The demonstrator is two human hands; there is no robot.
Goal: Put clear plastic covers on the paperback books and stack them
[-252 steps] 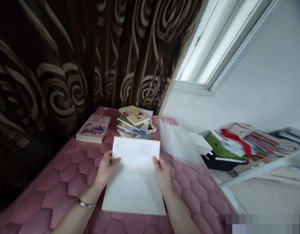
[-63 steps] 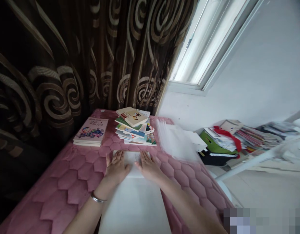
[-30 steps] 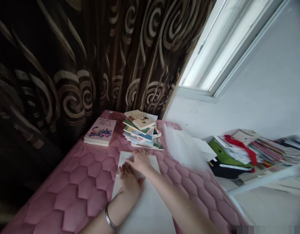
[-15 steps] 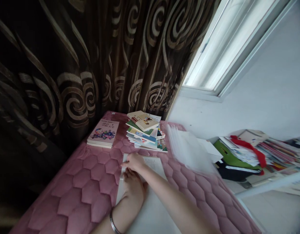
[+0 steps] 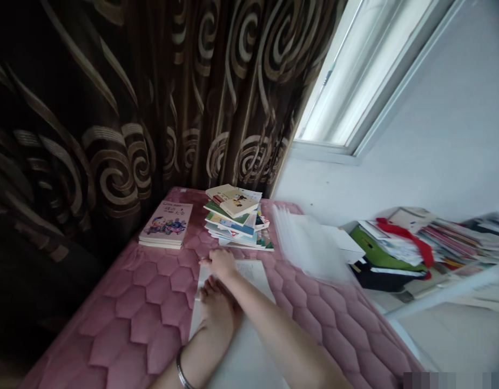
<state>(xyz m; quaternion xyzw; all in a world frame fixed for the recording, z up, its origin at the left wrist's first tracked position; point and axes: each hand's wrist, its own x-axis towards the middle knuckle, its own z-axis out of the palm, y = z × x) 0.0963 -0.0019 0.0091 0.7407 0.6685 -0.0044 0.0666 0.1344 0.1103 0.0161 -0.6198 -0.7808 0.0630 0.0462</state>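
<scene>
The left hand (image 5: 217, 308) is resting palm down on a white sheet (image 5: 241, 356), its fingers pointing forward and sitting close together; a shiny metal bracelet (image 5: 180, 370) is encircling that wrist. The right hand (image 5: 224, 263) is lying just beyond it at the sheet's far left corner, fingers pointing left, while its forearm is slanting across the paper from the lower right. Whether either hand is gripping an edge, or how far each palm is opening, I cannot tell, since the fingers are partly hidden.

Beneath, a pink padded surface (image 5: 152, 319) is showing soft, puffy hexagons. Behind, a dark brown curtain (image 5: 241, 108) is hanging in folds with pale spirals.

The sheet is lying lengthwise on the padding, nearer than an uneven book pile (image 5: 237, 216), looking smooth, mostly blank and rectangular, with faint small print running along its far end.
</scene>
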